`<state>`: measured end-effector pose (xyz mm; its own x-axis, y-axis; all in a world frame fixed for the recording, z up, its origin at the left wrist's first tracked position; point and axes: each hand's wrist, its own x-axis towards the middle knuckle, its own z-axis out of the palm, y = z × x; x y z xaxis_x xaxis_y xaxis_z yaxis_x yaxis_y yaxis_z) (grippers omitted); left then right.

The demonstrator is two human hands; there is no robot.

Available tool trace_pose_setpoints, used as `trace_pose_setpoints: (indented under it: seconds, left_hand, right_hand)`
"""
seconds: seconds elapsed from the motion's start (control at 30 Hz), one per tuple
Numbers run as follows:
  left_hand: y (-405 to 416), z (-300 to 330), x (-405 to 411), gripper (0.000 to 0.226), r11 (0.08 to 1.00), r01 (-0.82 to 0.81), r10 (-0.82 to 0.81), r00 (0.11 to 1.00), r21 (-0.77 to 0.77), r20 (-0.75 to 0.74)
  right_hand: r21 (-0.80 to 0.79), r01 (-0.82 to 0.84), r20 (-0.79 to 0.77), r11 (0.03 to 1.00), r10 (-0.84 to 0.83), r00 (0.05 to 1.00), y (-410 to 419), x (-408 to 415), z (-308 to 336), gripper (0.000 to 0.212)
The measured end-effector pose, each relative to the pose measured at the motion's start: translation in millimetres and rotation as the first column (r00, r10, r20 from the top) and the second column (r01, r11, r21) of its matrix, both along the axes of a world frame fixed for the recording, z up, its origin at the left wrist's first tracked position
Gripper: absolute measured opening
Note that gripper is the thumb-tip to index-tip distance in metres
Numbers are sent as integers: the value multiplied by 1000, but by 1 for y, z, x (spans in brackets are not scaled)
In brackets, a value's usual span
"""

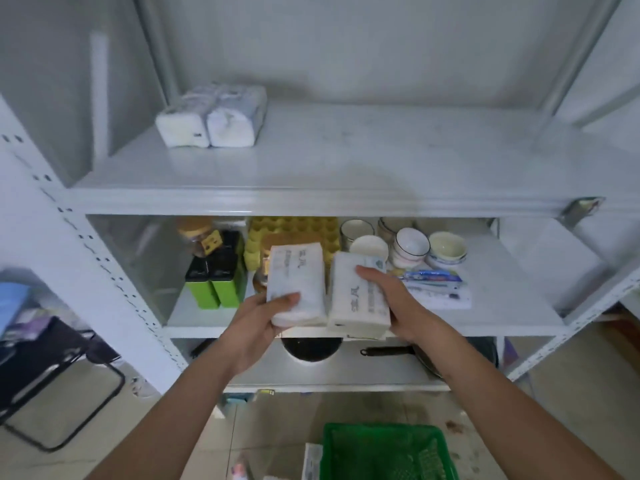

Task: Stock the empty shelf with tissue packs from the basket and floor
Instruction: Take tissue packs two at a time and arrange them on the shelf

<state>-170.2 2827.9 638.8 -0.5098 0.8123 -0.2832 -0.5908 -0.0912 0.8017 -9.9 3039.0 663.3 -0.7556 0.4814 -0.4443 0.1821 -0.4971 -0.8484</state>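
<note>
Currently two tissue packs sit on the shelf; my left hand and right hand each grip another; more remain beside the basket.

light: kinda dim, flat, cool indoor
shadows: soft on the back wall
blur: slight softness everywhere
edges: wide-angle bending, shelf posts lean

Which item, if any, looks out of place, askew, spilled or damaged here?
Nothing is spilled or damaged. One oddity: a tissue pack lies on the floor beside the green basket, not in it. The packs on the top shelf sit neatly, and each hand holds one squarely.
</note>
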Motion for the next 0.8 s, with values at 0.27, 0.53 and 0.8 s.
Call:
trace_pose_setpoints:
  seconds: [0.27, 0.53, 0.8]
  left_hand:
    - [-29, 73, -30, 56, 994, -67, 76, 992, 91, -99]
    - [-50, 121, -76, 57, 978, -117, 150, 971, 173, -189]
    - [-68, 157, -138, 58, 979, -176, 199, 941, 108, -274]
  right_hand:
    - [117, -68, -73, 991, 77, 994, -26, -43, 93, 30]
    - [187, -95, -121, 978, 119, 985, -43, -103, 151, 34]
    - [303, -106, -87, 947, 138, 987, -63, -174, 192, 39]
